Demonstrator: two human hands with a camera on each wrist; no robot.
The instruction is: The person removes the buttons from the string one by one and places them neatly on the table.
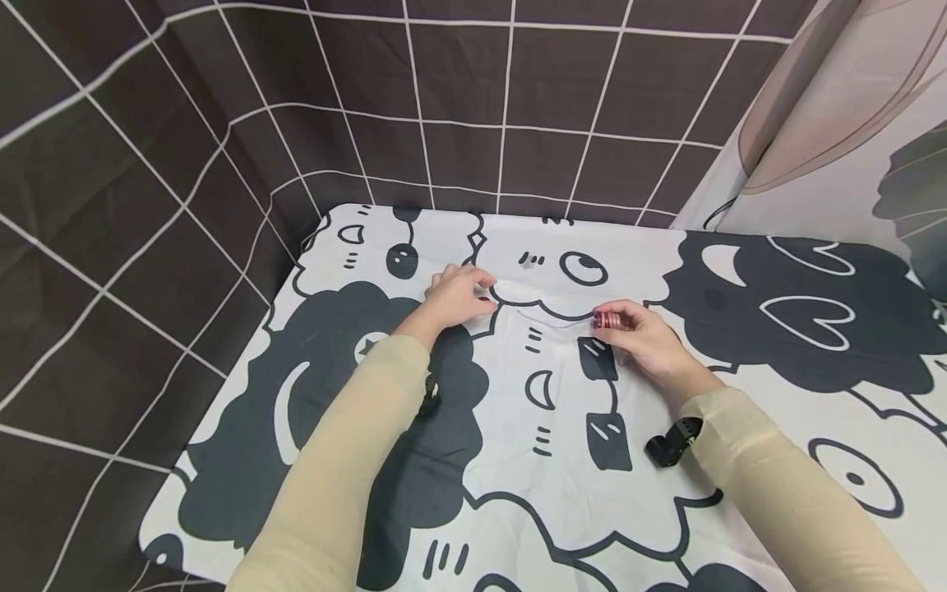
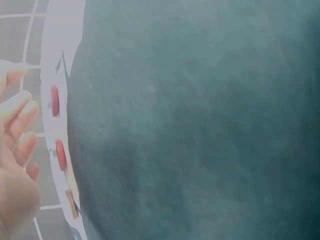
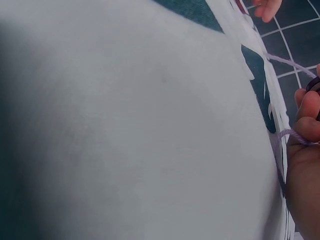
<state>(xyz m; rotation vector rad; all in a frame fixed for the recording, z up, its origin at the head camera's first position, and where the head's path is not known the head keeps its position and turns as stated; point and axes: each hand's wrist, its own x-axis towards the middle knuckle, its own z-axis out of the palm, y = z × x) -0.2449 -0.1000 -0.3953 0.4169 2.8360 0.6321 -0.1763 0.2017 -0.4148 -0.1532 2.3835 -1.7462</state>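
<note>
My right hand (image 1: 653,345) pinches a short stack of red ridged discs (image 1: 608,321) between thumb and fingers, above the patterned cloth. A thin string (image 1: 556,326) runs left from the stack; in the right wrist view it appears as a purple cord (image 3: 290,62), with another length of cord by the palm. My left hand (image 1: 453,298) is held over the cloth to the left, thumb and fingers apart. A small dark red spot (image 1: 484,298) shows between them. Red discs (image 2: 61,155) lie beyond that hand in the left wrist view, apart from its fingers.
A black-and-white cartoon cloth (image 1: 510,469) covers the flat surface. Dark grid-patterned fabric (image 1: 459,90) rises at the back and left. A pale curtain (image 1: 836,140) hangs at the back right, with a black cable (image 1: 718,212) near its foot.
</note>
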